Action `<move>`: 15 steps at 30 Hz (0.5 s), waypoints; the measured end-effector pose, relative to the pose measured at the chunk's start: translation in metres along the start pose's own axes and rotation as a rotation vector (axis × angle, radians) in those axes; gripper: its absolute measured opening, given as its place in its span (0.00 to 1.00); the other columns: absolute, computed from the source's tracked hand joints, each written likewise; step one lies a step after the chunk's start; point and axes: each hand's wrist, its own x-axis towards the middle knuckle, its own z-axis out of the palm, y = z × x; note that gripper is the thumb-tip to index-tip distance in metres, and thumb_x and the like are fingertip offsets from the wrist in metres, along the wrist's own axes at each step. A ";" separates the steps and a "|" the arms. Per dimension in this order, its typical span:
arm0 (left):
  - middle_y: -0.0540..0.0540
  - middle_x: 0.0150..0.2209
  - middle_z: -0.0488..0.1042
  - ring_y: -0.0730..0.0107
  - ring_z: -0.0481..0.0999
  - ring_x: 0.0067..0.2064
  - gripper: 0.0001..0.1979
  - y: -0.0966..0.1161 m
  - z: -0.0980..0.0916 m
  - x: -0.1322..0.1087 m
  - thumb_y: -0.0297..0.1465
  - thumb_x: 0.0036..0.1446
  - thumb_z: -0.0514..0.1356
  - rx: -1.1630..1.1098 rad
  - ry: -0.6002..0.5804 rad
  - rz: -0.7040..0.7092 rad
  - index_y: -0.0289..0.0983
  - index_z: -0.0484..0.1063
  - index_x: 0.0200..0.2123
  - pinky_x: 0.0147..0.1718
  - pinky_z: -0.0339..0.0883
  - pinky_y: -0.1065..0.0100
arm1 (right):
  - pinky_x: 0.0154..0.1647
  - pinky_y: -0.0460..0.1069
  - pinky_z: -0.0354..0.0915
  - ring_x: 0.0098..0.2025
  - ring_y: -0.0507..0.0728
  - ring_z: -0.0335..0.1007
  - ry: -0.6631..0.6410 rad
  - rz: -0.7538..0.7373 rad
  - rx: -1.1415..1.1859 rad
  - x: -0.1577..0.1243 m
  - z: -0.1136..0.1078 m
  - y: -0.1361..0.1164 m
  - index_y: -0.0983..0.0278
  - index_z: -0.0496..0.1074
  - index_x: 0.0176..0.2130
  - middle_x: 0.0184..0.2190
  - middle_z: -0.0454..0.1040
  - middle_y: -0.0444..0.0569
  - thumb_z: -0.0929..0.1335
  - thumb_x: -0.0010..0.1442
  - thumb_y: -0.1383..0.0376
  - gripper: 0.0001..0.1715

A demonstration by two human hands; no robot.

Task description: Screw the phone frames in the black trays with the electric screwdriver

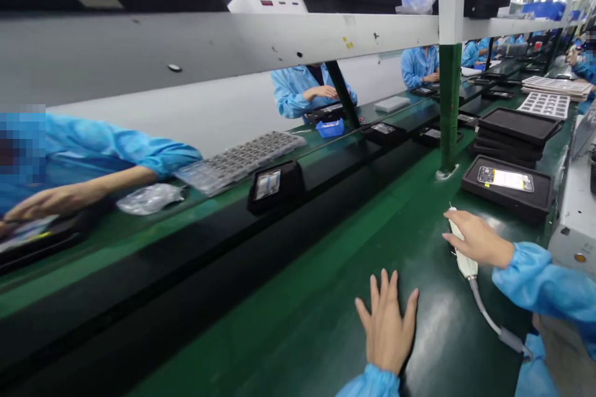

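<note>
My left hand [387,322] lies flat on the green bench top with its fingers stretched out and holds nothing. My right hand [475,237] rests with curled fingers over a white pen-shaped tool [465,260], whose grey cable [488,316] runs back toward my sleeve. A little beyond that hand lies a black tray [507,198] with an opened phone [505,178] in it.
A black conveyor belt [195,273] runs diagonally and carries black jigs with devices [272,185]. A stack of black trays [516,130] stands behind the green post [449,105]. Across the belt, people in blue coats work; a clear parts tray [242,158] lies there.
</note>
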 end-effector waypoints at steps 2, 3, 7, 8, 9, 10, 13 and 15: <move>0.35 0.68 0.53 0.43 0.45 0.69 0.28 0.017 -0.001 0.025 0.40 0.66 0.48 0.063 -0.001 0.052 0.31 0.59 0.63 0.63 0.40 0.33 | 0.58 0.56 0.65 0.60 0.64 0.63 -0.042 0.012 -0.123 0.033 0.000 0.014 0.73 0.64 0.58 0.58 0.65 0.63 0.64 0.65 0.64 0.25; 0.36 0.68 0.52 0.42 0.45 0.69 0.28 0.022 -0.001 0.032 0.40 0.66 0.47 0.086 0.004 0.076 0.32 0.59 0.63 0.62 0.42 0.32 | 0.58 0.57 0.64 0.60 0.64 0.63 -0.051 0.015 -0.162 0.051 0.000 0.021 0.73 0.64 0.57 0.59 0.64 0.64 0.64 0.64 0.64 0.24; 0.40 0.68 0.52 0.42 0.47 0.69 0.28 0.021 0.002 0.033 0.43 0.65 0.47 0.113 0.029 0.104 0.37 0.59 0.64 0.61 0.46 0.31 | 0.62 0.54 0.58 0.61 0.62 0.60 -0.076 -0.023 -0.232 0.125 0.012 0.045 0.72 0.66 0.55 0.59 0.63 0.63 0.62 0.65 0.68 0.20; 0.41 0.68 0.52 0.42 0.49 0.69 0.28 0.020 0.004 0.030 0.43 0.65 0.47 0.110 0.039 0.109 0.38 0.58 0.64 0.61 0.48 0.31 | 0.63 0.53 0.57 0.61 0.61 0.60 -0.089 -0.027 -0.242 0.144 0.018 0.050 0.71 0.67 0.54 0.59 0.63 0.62 0.62 0.65 0.69 0.19; 0.42 0.68 0.52 0.43 0.50 0.68 0.27 0.018 0.005 0.027 0.43 0.65 0.47 0.106 0.054 0.113 0.40 0.58 0.64 0.60 0.49 0.31 | 0.63 0.52 0.56 0.61 0.60 0.60 -0.103 -0.017 -0.250 0.163 0.025 0.055 0.71 0.68 0.54 0.58 0.64 0.61 0.62 0.64 0.70 0.19; 0.43 0.68 0.52 0.44 0.51 0.68 0.27 0.018 0.007 0.025 0.43 0.65 0.48 0.102 0.074 0.111 0.41 0.58 0.64 0.60 0.50 0.31 | 0.63 0.52 0.55 0.60 0.60 0.60 -0.114 0.012 -0.257 0.182 0.032 0.061 0.70 0.69 0.53 0.57 0.65 0.60 0.63 0.63 0.72 0.19; 0.45 0.68 0.54 0.45 0.52 0.68 0.26 0.019 0.013 0.020 0.41 0.63 0.50 0.100 0.149 0.092 0.43 0.60 0.63 0.60 0.51 0.33 | 0.64 0.61 0.50 0.63 0.65 0.56 -0.087 0.224 -0.286 0.236 0.055 0.079 0.72 0.69 0.54 0.58 0.64 0.64 0.63 0.59 0.75 0.22; 0.45 0.67 0.55 0.45 0.53 0.67 0.26 0.019 0.019 0.019 0.41 0.62 0.52 0.110 0.193 0.074 0.44 0.62 0.62 0.60 0.51 0.33 | 0.62 0.70 0.47 0.65 0.70 0.50 -0.024 0.436 -0.298 0.267 0.069 0.094 0.76 0.65 0.58 0.62 0.58 0.70 0.59 0.62 0.75 0.25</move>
